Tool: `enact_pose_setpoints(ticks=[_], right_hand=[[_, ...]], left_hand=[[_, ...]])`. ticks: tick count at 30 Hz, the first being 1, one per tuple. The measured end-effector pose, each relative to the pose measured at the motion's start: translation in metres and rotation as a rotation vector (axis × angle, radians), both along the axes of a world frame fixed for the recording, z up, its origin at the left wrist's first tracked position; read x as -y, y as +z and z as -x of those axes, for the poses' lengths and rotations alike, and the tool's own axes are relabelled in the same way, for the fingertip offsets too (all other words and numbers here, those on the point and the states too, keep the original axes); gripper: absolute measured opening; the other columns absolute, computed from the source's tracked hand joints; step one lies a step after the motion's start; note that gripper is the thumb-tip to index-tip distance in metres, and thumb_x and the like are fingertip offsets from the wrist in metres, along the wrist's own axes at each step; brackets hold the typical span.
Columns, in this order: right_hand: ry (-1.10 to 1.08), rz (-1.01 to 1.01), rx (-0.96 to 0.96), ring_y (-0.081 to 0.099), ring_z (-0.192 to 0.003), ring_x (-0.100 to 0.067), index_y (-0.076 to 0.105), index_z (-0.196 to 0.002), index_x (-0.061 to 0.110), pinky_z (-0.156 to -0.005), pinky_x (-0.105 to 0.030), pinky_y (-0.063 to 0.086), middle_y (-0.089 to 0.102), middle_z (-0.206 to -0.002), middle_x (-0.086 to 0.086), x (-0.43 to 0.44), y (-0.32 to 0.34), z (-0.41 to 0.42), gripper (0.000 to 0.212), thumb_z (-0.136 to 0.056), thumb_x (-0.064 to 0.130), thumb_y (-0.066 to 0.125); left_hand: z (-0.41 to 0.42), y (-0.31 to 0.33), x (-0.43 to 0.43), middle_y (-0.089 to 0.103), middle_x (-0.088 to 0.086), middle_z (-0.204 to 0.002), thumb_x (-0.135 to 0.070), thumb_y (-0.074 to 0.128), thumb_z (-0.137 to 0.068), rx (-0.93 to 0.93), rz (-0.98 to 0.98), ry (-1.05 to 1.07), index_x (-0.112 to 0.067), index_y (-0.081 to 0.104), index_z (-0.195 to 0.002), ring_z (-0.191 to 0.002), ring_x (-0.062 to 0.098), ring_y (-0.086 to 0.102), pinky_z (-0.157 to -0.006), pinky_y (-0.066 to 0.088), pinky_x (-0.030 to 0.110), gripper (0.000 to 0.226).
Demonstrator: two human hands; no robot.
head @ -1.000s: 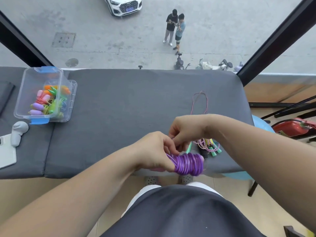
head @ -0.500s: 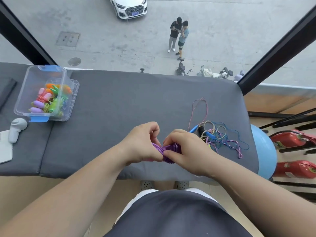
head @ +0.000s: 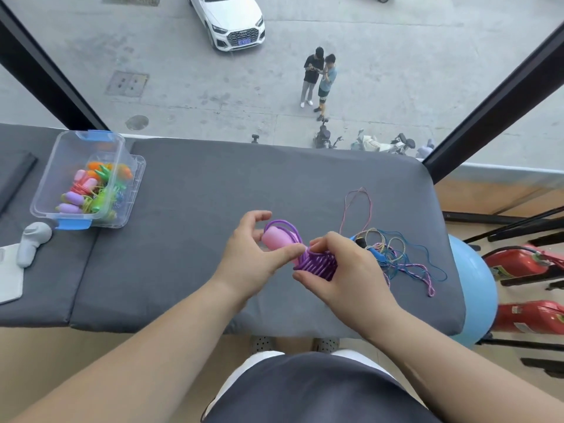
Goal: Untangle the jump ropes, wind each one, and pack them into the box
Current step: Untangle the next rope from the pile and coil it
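A purple jump rope (head: 317, 264) is wound in tight coils round its pink handles (head: 276, 238), with one loose purple loop arching over the handle end. My right hand (head: 345, 270) grips the coiled bundle from the right. My left hand (head: 250, 254) touches the bundle with its thumb, fingers spread and curved above the pink handle. A tangle of thin blue, pink and yellow jump ropes (head: 393, 248) lies on the grey table pad (head: 198, 215) just right of my hands. The clear plastic box (head: 58, 166) with blue latches stands at the far left, holding several wound ropes with coloured handles.
A white device (head: 32, 244) lies left of the box on a white sheet (head: 9, 279). A blue ball (head: 473, 288) and red fire extinguishers (head: 528, 264) sit off the table's right end. Behind the table is a window above a street.
The pink handles and a loose purple loop now show where my left hand has opened and lifted its fingers. My right hand still grips the coils. The view has tilted slightly.
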State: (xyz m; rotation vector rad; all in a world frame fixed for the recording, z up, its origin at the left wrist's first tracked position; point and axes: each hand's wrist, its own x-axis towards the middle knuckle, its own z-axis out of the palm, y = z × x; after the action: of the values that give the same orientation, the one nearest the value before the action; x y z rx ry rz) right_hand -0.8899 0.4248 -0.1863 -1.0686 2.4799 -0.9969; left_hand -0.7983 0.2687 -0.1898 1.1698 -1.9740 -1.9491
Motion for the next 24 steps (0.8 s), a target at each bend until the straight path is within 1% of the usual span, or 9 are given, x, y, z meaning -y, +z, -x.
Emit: enact_pose_setpoints(ticks=[2, 4, 5, 8, 12, 15, 18, 22, 24], right_hand=[[-0.049, 0.020, -0.017, 0.062, -0.084, -0.015, 0.059, -0.091, 0.023, -0.073, -0.037, 0.051, 0.068, -0.091, 0.009, 0.006, -0.004, -0.006, 0.037, -0.070, 0.041, 0.084], [-0.051, 0.013, -0.023, 0.061, -0.085, -0.014, 0.060, -0.091, 0.023, -0.073, -0.034, 0.049, 0.067, -0.092, 0.010, 0.009, -0.006, -0.010, 0.033, -0.072, 0.044, 0.078], [-0.034, 0.013, -0.028, 0.061, -0.087, -0.013, 0.062, -0.092, 0.023, -0.076, -0.033, 0.050, 0.068, -0.095, 0.011, 0.009, -0.006, -0.010, 0.028, -0.074, 0.041, 0.075], [0.077, 0.038, 0.007, 0.066, -0.097, -0.013, 0.071, -0.096, 0.022, -0.083, -0.034, 0.053, 0.072, -0.103, 0.009, 0.011, -0.006, -0.002, 0.014, -0.084, 0.025, 0.067], [0.247, 0.002, 0.048, 0.061, -0.075, -0.004, 0.074, -0.099, 0.026, -0.072, -0.024, 0.050, 0.070, -0.084, 0.011, 0.008, 0.006, 0.015, 0.015, -0.090, 0.020, 0.064], [0.317, -0.029, 0.230, 0.068, -0.070, -0.009, 0.074, -0.097, 0.029, -0.072, -0.029, 0.054, 0.072, -0.076, 0.007, 0.011, 0.018, 0.018, 0.017, -0.092, 0.016, 0.064], [0.285, -0.012, 0.361, 0.070, -0.064, -0.015, 0.073, -0.092, 0.023, -0.070, -0.032, 0.057, 0.073, -0.071, 0.001, 0.019, 0.024, 0.015, 0.013, -0.092, 0.011, 0.066], [0.165, 0.000, 0.574, 0.072, -0.060, -0.023, 0.067, -0.087, 0.011, -0.059, -0.028, 0.054, 0.073, -0.068, -0.006, 0.022, 0.032, 0.017, 0.005, -0.088, 0.009, 0.072], [0.141, 0.009, 0.664, 0.073, -0.063, -0.029, 0.066, -0.086, 0.006, -0.059, -0.033, 0.053, 0.074, -0.069, -0.011, 0.022, 0.036, 0.020, 0.008, -0.088, 0.008, 0.073]], left_hand=[[0.004, -0.004, -0.026, 0.072, 0.004, -0.112, -0.020, 0.079, -0.088, -0.075, -0.306, 0.184, -0.023, 0.050, -0.131, -0.091, 0.020, 0.074, -0.074, 0.063, 0.047, 0.053], [0.009, -0.005, -0.046, 0.073, 0.006, -0.107, -0.016, 0.065, -0.098, -0.153, -0.537, 0.337, -0.016, 0.050, -0.127, -0.083, 0.018, 0.073, -0.064, 0.060, 0.037, 0.033], [0.010, -0.006, -0.048, 0.072, 0.007, -0.105, -0.016, 0.060, -0.101, -0.178, -0.578, 0.363, -0.014, 0.050, -0.126, -0.081, 0.018, 0.072, -0.062, 0.058, 0.034, 0.027], [0.008, -0.010, -0.034, 0.071, 0.015, -0.107, -0.013, 0.048, -0.106, -0.208, -0.557, 0.277, -0.015, 0.051, -0.126, -0.083, 0.026, 0.070, -0.063, 0.056, 0.038, 0.020], [0.005, -0.005, -0.013, 0.066, 0.013, -0.092, -0.004, 0.049, -0.098, -0.104, -0.441, 0.069, -0.016, 0.056, -0.119, -0.075, 0.023, 0.063, -0.067, 0.053, 0.037, 0.024], [-0.001, -0.001, -0.002, 0.061, 0.021, -0.086, -0.014, 0.048, -0.089, 0.002, -0.500, -0.158, -0.005, 0.052, -0.109, -0.061, 0.029, 0.057, -0.057, 0.051, 0.034, 0.022], [-0.008, -0.001, 0.002, 0.059, 0.020, -0.087, -0.027, 0.047, -0.098, 0.024, -0.531, -0.299, 0.002, 0.052, -0.106, -0.053, 0.026, 0.054, -0.050, 0.050, 0.032, 0.030], [-0.010, -0.005, 0.005, 0.056, 0.022, -0.086, -0.014, 0.043, -0.089, 0.038, -0.534, -0.324, 0.003, 0.049, -0.113, -0.052, 0.031, 0.054, -0.052, 0.048, 0.032, 0.030], [-0.012, -0.005, 0.006, 0.055, 0.022, -0.086, -0.018, 0.042, -0.087, 0.022, -0.572, -0.322, 0.002, 0.048, -0.112, -0.052, 0.030, 0.053, -0.051, 0.047, 0.031, 0.033]])
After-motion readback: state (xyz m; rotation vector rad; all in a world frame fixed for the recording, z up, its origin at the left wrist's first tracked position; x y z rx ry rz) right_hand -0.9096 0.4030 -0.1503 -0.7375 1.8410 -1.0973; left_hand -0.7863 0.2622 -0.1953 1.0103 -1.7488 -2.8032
